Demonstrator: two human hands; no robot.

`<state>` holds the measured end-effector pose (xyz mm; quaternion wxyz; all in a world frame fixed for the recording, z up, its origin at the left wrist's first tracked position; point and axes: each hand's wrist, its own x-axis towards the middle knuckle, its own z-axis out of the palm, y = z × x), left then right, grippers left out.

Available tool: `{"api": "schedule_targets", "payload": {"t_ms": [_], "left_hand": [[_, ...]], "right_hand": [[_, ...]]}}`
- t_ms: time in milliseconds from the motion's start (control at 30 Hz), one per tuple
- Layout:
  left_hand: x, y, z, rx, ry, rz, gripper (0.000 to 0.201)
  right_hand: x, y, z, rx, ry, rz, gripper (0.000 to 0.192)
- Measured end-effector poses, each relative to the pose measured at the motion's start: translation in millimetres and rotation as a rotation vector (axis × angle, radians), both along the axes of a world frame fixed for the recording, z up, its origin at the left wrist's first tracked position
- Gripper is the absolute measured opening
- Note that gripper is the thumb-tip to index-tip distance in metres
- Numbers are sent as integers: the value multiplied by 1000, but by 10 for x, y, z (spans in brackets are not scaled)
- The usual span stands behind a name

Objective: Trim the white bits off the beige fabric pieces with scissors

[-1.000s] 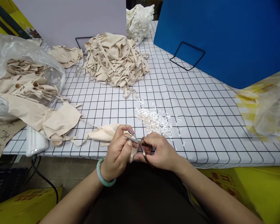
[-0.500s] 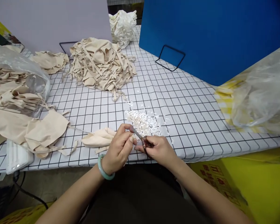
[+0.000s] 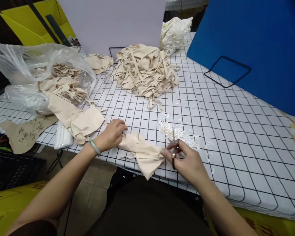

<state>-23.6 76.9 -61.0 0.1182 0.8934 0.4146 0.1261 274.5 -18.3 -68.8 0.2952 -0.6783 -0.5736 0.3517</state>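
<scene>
A beige fabric piece (image 3: 143, 153) lay at the near edge of the grid-patterned table (image 3: 236, 131), stretched between both hands. The left hand (image 3: 111, 135) pinched its left end with curled fingers. The right hand (image 3: 186, 160) gripped small scissors (image 3: 174, 151), fingers closed around the handles, and touched the fabric's right end. Just beyond lay white clippings (image 3: 178, 131). Farther back sat a heap of beige straps (image 3: 145, 70) and a clear plastic bag (image 3: 39, 75).

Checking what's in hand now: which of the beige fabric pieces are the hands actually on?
The single beige piece at the near table edge, stretched between left hand and right hand; the other pieces lie untouched.
</scene>
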Motion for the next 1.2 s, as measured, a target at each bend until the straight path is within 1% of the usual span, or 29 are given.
{"api": "schedule_targets", "payload": {"t_ms": [67,133,167,233,267,300,333,367,400,467,500,533,567,600,633,667,733,800,900,967,1033,1067,1100,1133,1167,1200], "left_hand": [[26,73,-23,1,10,-58,13],[103,42,49,29,-22,-46,14],[142,-11,112,56,-47,-19,15],[197,-174,257,89,-150,84,15],[213,-275,322,57,-228,153,16],[223,-381,374,-34,-331,228,17],[231,-486,407,-199,-452,296,18],[238,-584,421,-431,-585,348,19],[247,-668,415,-704,-719,372,19],[275,-787,358,-1235,-990,353,26],[296,-820,317,-1438,-1110,316,32],[320,-838,277,-1577,-1209,278,36],[347,-844,243,-1645,-1289,258,38],[373,-843,219,-1660,-1339,255,37],[396,-839,208,-1629,-1359,273,34],[415,-835,211,-1560,-1352,304,31],[436,-835,259,-1360,-1264,342,28],[434,-844,347,-1143,-1117,307,30],[420,-858,511,-815,-909,209,30],[427,-851,596,-596,-823,186,29],[462,-828,623,-368,-768,208,27],[491,-811,608,-277,-760,215,26],[527,-792,575,-220,-778,211,26],[567,-773,525,-208,-828,193,25],[610,-755,464,-243,-906,172,26],[652,-740,396,-310,-1000,158,27]], "right_hand": [[-235,79,-6,36,116,70,43],[-500,166,-40,82,282,135,43],[-636,207,-66,101,378,165,42],[-885,276,-120,119,560,202,35],[-984,303,-139,121,636,199,31],[-1060,324,-148,129,701,182,27],[-1110,340,-146,147,755,159,24],[-1134,353,-130,172,798,138,22],[-1136,363,-103,198,833,128,20],[-1094,381,-27,225,887,144,19],[-1063,390,14,227,903,164,19],[-1031,400,52,228,915,185,19],[-1002,412,83,234,927,206,18],[-975,425,105,246,939,222,18],[-952,440,118,263,951,231,18],[-930,456,121,279,957,228,18],[-885,483,108,298,939,192,18],[-836,493,87,274,884,142,17],[-783,457,68,128,834,119,20],[-788,399,64,22,844,113,25],[-839,323,56,-49,869,101,32],[-878,282,48,-75,886,96,35],[-921,240,36,-98,902,96,38],[-962,200,23,-115,913,99,41],[-993,162,9,-127,915,108,43],[-1006,129,-4,-129,910,122,45]]}}
